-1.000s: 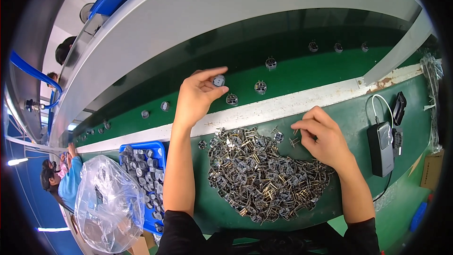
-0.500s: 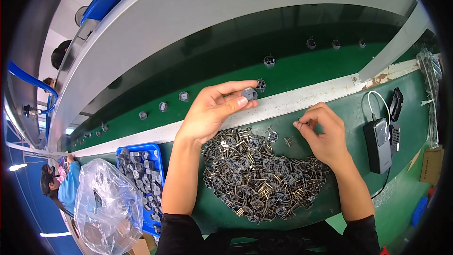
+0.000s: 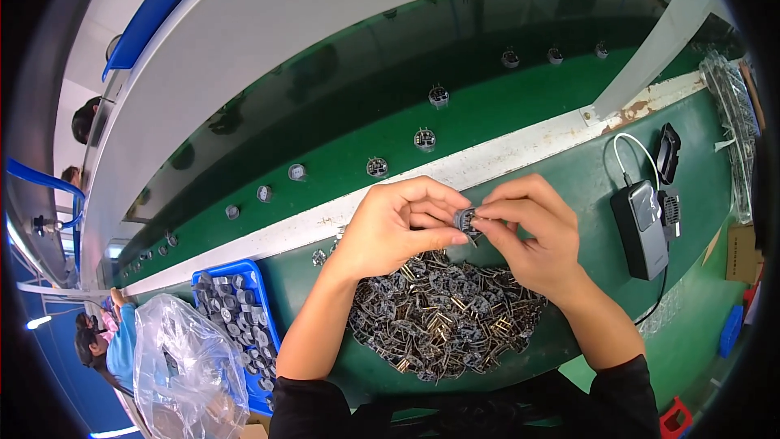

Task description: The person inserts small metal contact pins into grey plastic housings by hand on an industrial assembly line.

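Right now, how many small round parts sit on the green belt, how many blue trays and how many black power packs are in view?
Round parts on the belt: 11 that I can make out
Blue tray: 1
Black power pack: 1
Total: 13

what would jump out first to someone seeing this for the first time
Two bare hands meet at the centre: the left hand and right hand pinch one small grey part between them. Just below lies a heap of small metal-legged parts on the green bench. Behind, single parts sit spaced along the green belt.
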Demonstrator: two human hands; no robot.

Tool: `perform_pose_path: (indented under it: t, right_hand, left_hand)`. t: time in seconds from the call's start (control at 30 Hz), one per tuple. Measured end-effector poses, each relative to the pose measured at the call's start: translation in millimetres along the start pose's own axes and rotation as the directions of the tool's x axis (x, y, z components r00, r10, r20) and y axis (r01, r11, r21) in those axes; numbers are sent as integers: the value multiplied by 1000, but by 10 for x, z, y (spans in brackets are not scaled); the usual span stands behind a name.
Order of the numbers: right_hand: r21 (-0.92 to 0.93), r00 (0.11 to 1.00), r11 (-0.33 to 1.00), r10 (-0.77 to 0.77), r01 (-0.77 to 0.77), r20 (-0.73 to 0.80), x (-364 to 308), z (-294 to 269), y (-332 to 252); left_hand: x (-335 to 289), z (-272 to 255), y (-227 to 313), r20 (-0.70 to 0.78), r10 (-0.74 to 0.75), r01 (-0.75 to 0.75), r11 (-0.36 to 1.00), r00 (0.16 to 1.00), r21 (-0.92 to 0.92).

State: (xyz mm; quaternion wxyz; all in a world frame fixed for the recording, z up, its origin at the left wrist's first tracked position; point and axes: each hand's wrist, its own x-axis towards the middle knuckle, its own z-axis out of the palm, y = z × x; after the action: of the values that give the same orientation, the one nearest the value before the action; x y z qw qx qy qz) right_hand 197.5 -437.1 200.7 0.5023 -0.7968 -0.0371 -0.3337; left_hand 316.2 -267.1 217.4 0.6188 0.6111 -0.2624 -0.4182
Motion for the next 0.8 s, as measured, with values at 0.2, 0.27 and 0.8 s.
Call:
perform_pose_path:
  t: [0.2,0.27,0.8]
  right_hand:
    - [-80,998,995,-55,54,-7,-36,46,34]
    - [-97,997,992,-81,80,-10,-36,51,48]
    - [-159,992,980,-123,119,-14,-73,100,110]
  left_hand:
    - [-22,1,3,-5,25,-25,999,1000,31]
    - [-12,-5,-22,-9,16,-16,1000,1000,26]
    - [8,63,-3,-1,22,-22,1000,1000,-15]
